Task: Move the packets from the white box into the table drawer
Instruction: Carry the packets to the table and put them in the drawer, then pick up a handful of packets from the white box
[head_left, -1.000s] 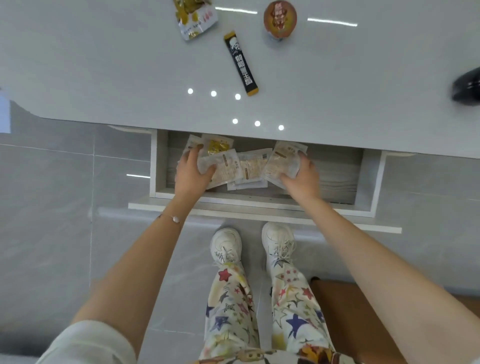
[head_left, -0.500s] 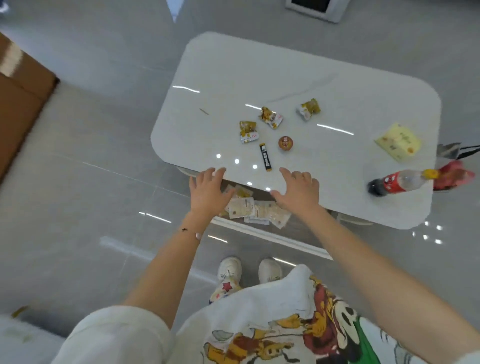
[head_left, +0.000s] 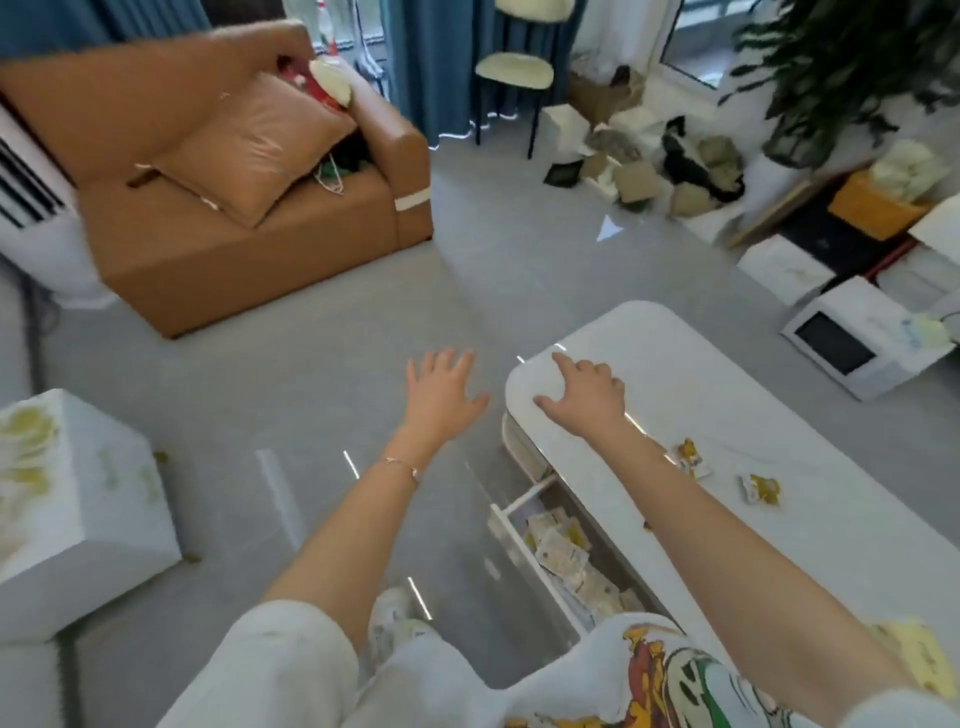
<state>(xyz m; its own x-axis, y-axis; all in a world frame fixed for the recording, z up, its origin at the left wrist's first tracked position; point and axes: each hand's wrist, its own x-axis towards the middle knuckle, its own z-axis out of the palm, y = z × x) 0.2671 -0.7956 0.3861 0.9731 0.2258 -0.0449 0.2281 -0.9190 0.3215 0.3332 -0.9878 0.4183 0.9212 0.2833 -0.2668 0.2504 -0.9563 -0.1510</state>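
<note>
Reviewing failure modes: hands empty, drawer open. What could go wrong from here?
The drawer stands open close to the person's shoe; stepping toward the white box could knock it. The packets lie heaped inside, so some may catch under the table at closing.

White table, tan sofa, yellow-marked packets on my feed.

I see the table in glossy white; the drawer under its near edge has a white frame and holds pale cream packets marked with yellow. A sachet on the table top is white and yellow. Left of the table, the white box carries a blurred yellow-green print. Beyond the table the sofa is tan and the curtains are blue; the floor around it is grey tile. Below the table, the person's shirt is white with a red, yellow and green cartoon print.
</note>
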